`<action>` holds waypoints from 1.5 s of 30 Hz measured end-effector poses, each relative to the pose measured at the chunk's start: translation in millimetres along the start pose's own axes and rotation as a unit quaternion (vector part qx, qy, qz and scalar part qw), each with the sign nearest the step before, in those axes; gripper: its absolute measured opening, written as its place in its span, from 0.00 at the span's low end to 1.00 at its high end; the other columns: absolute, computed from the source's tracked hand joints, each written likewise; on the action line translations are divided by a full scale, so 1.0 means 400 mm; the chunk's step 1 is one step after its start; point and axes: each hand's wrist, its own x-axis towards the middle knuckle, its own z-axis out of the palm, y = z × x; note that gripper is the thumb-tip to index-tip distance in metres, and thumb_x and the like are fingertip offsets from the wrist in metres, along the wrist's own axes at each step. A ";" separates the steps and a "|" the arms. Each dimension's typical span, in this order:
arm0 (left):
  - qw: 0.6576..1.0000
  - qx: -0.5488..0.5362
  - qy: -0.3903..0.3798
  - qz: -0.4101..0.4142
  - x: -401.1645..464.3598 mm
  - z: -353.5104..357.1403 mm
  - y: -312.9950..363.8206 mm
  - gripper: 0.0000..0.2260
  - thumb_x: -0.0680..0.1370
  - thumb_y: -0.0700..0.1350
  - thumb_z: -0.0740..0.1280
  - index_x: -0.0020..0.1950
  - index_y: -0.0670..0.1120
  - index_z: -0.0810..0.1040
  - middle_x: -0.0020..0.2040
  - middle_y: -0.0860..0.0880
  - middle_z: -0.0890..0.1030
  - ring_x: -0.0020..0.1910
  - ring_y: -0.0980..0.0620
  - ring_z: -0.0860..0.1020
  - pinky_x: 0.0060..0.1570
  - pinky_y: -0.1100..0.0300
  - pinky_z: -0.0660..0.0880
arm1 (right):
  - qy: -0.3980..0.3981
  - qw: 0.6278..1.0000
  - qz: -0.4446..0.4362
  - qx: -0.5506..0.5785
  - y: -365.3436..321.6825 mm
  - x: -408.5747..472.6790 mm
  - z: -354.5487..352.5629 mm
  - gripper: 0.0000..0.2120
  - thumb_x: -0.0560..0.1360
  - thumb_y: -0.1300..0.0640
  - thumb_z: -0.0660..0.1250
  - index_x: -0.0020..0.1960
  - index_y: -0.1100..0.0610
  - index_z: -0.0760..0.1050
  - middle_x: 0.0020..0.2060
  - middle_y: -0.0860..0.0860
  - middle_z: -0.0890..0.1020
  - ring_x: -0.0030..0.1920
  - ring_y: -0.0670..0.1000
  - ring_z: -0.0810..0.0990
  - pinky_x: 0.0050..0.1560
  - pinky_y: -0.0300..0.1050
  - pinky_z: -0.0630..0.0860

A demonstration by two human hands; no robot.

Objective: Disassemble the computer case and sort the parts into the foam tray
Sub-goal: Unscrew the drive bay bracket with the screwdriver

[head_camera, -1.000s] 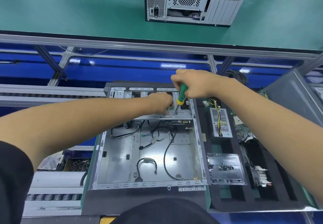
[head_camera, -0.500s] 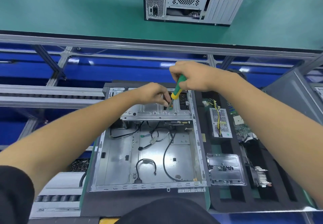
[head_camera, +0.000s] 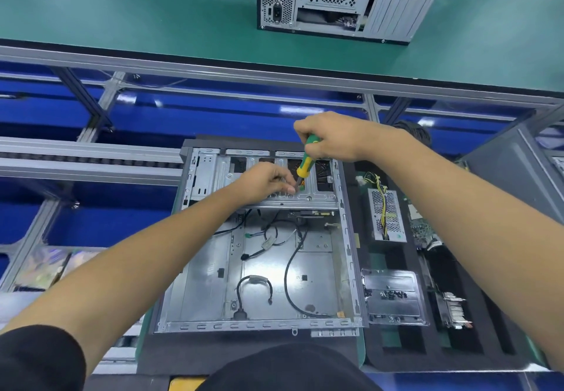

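Deep in the unscrewing step here: computer case (head_camera: 262, 268) lying open on its side on the surface, just left of the foam tray (head_camera: 406, 351), interior mostly stripped down to loose cables (head_camera: 290, 268) on the floor panel. Right hand (head_camera: 332, 140) clenched round the green-and-yellow screwdriver (head_camera: 306, 163), handle tilted, tip angled down toward the metal drive bracket (head_camera: 265, 198) at the far end of the case. Left hand (head_camera: 265, 181) down at that same bracket, fingertips (head_camera: 290, 189) curled in right beside the screwdriver tip, seemingly pinching or steadying something small there; too tiny to tell whether a screw is actually held. Over in the foam tray, already sorted: power supply (head_camera: 386, 216) with its yellow wires in the far compartment, a metal plate (head_camera: 393, 296) in the nearer one with what look like small dark screws on it, circuit boards (head_camera: 427, 229) further right, partly hidden behind the right forearm. Second, intact case (head_camera: 345, 0) standing well apart on the green bench beyond. Judging from this, a fair way through the job, bracket and cabling left to go. Next move likely calls for keeping the tip seated square in the screw head, turning it out, catching the screw with the left fingertips so nothing drops into the chassis, then lifting the bracket free toward the tray.
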 end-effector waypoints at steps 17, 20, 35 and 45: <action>0.998 0.050 0.000 0.027 -0.001 -0.006 -0.008 0.03 0.81 0.47 0.71 0.49 0.52 0.85 0.46 0.50 0.86 0.31 0.59 0.75 0.36 0.58 0.73 | -0.008 0.999 0.054 -0.004 -0.024 0.016 -0.005 0.09 0.76 0.52 0.66 0.42 0.54 0.69 0.33 0.52 0.75 0.32 0.54 0.70 0.33 0.46 0.65; 0.998 0.061 0.003 0.031 -0.003 -0.003 -0.009 0.03 0.80 0.48 0.72 0.47 0.54 0.84 0.46 0.51 0.86 0.33 0.55 0.76 0.38 0.56 0.74 | -0.018 0.997 0.072 -0.032 -0.039 0.011 -0.009 0.12 0.80 0.47 0.61 0.42 0.53 0.69 0.34 0.52 0.75 0.33 0.54 0.71 0.34 0.47 0.64; 0.995 0.023 0.071 0.058 -0.012 0.021 -0.041 0.07 0.74 0.44 0.78 0.43 0.56 0.83 0.44 0.63 0.84 0.43 0.60 0.80 0.42 0.62 0.74 | -0.040 0.998 -0.054 0.022 -0.085 0.010 0.003 0.15 0.73 0.66 0.63 0.54 0.49 0.72 0.46 0.43 0.76 0.43 0.54 0.77 0.36 0.53 0.71; 0.990 -0.039 0.106 0.082 -0.019 0.025 -0.041 0.02 0.77 0.38 0.75 0.49 0.43 0.86 0.46 0.54 0.84 0.41 0.59 0.82 0.45 0.70 0.75 | -0.011 0.968 -0.046 -0.245 -0.102 0.006 -0.004 0.07 0.75 0.55 0.59 0.49 0.45 0.63 0.37 0.47 0.72 0.33 0.50 0.70 0.31 0.46 0.59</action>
